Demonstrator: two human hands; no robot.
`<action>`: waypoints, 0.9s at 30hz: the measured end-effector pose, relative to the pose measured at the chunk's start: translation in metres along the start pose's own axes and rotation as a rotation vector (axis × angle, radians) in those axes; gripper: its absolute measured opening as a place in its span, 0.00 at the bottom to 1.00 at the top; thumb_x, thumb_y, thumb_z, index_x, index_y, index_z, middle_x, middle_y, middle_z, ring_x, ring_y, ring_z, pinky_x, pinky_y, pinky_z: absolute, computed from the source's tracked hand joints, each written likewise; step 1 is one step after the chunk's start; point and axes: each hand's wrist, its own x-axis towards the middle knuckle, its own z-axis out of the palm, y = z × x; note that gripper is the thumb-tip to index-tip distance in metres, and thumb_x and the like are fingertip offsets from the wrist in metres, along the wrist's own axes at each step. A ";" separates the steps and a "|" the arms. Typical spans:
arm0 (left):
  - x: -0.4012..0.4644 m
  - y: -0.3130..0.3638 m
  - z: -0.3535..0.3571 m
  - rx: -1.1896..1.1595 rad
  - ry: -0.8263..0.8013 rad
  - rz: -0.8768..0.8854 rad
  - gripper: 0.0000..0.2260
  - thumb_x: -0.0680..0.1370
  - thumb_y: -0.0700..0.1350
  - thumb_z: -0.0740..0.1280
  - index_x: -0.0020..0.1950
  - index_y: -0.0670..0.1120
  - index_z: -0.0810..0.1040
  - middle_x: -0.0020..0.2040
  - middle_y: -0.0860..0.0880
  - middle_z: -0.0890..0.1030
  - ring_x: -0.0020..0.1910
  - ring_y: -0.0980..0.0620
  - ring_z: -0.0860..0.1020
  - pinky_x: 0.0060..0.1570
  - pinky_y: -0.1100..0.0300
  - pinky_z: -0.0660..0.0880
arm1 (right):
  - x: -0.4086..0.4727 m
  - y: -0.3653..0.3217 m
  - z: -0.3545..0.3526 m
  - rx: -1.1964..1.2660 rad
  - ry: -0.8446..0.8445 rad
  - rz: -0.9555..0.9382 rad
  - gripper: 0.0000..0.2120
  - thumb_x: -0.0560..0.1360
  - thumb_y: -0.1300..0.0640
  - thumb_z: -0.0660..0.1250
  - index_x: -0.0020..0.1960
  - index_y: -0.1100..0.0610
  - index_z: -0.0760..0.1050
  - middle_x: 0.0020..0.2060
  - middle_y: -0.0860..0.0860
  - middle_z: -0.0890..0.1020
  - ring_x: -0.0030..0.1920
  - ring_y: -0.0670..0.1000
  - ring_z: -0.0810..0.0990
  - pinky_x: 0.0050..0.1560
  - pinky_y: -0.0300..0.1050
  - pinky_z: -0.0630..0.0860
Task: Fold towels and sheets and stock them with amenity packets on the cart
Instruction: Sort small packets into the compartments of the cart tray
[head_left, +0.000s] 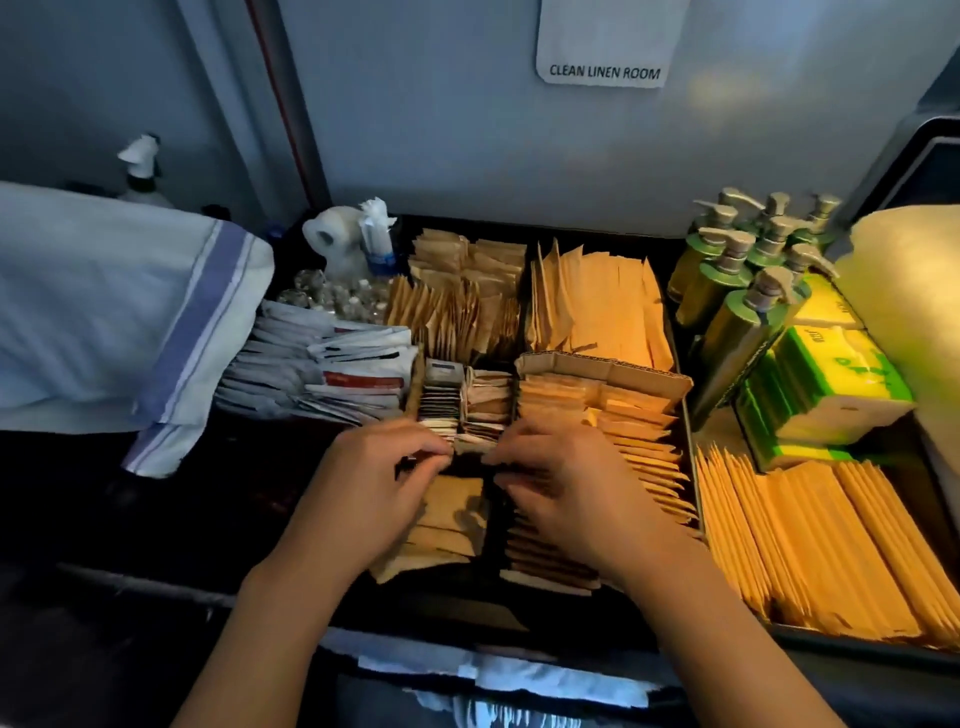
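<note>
There is one view only, from a wide-angle camera worn on the person's head. It looks forward and steeply down, close over the cart tray (691, 415), and faces the wall with the CLEAN LINEN ROOM sign (605, 73). Straight edges bow near the borders.

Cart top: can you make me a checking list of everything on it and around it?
Surface: dark cart tray, split into packed sections.
Job's things: brown paper packets filed in rows; small sachets in a cardboard box; folded white towel with blue stripe at the left edge.
Clutter: green pump bottles, yellow-green tissue packs, white sachets, small clear bottles.
Hands: left hand and right hand, fingers curled into the sachet rows; exact grip unclear.
Cables: nothing seen.
Surroundings: grey wall, sign reading CLEAN LINEN ROOM, spray bottle behind the towel.
</note>
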 end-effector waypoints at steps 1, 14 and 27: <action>-0.008 -0.007 -0.005 -0.008 0.002 -0.009 0.07 0.75 0.41 0.77 0.49 0.51 0.87 0.47 0.60 0.84 0.49 0.63 0.81 0.52 0.68 0.75 | 0.004 -0.008 0.007 0.012 -0.019 -0.020 0.13 0.75 0.56 0.74 0.59 0.48 0.84 0.55 0.42 0.81 0.57 0.44 0.77 0.60 0.46 0.75; -0.061 -0.057 -0.041 -0.082 -0.154 -0.038 0.16 0.75 0.33 0.69 0.54 0.52 0.87 0.51 0.62 0.83 0.52 0.63 0.81 0.53 0.62 0.79 | 0.025 -0.055 0.076 -0.033 -0.382 -0.050 0.16 0.74 0.45 0.75 0.62 0.43 0.82 0.50 0.43 0.84 0.48 0.45 0.78 0.49 0.43 0.77; -0.033 -0.031 -0.034 -0.152 -0.053 0.052 0.07 0.76 0.49 0.74 0.54 0.56 0.84 0.48 0.63 0.82 0.51 0.60 0.81 0.49 0.61 0.78 | 0.010 -0.044 0.039 0.100 0.014 -0.048 0.11 0.81 0.56 0.68 0.61 0.46 0.83 0.49 0.41 0.81 0.52 0.44 0.78 0.50 0.50 0.76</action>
